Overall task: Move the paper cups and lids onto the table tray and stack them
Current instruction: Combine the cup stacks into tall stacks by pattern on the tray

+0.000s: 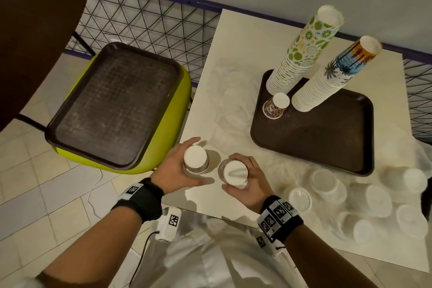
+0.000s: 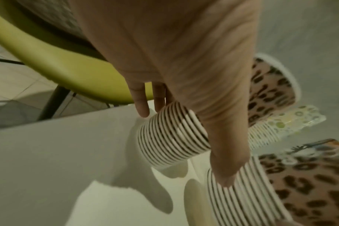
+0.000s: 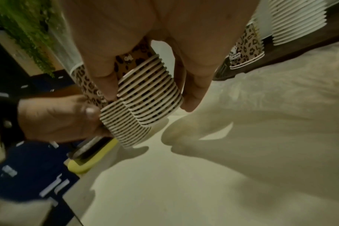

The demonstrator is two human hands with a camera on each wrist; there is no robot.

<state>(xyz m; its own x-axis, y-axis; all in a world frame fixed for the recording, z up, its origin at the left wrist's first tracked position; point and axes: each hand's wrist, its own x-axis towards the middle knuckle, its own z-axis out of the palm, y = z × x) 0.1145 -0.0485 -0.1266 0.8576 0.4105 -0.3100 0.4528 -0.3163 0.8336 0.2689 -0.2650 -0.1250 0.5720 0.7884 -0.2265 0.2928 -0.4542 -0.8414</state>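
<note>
Leopard-print paper fills both grips: the left hand (image 1: 177,168) curls its fingers and thumb around one inverted stack of leopard cups (image 1: 196,161), and the right hand (image 1: 249,181) wraps another leopard stack (image 1: 234,172) the same way, both low in the centre of the head view. The two stacks stand side by side, white bases up, over the near left corner of the white table (image 1: 233,54); the wrist views show their ribbed rims close together and lifted a little off the tabletop, with shadows beneath. Above and right of the hands the dark table tray (image 1: 327,138) lies on the table, well apart from both grips. On its far edge stand a short leopard-print stack (image 1: 275,105), a tall citrus-print stack (image 1: 304,54) and a tall palm-print stack (image 1: 336,72), all upside down and leaning in this wide view. At the lower right of the frame, loose clear lids (image 1: 300,200) and white cups (image 1: 378,196) lie scattered on crumpled plastic. On the left, a second dark tray (image 1: 117,105) rests on a green chair seat (image 1: 173,128).
</note>
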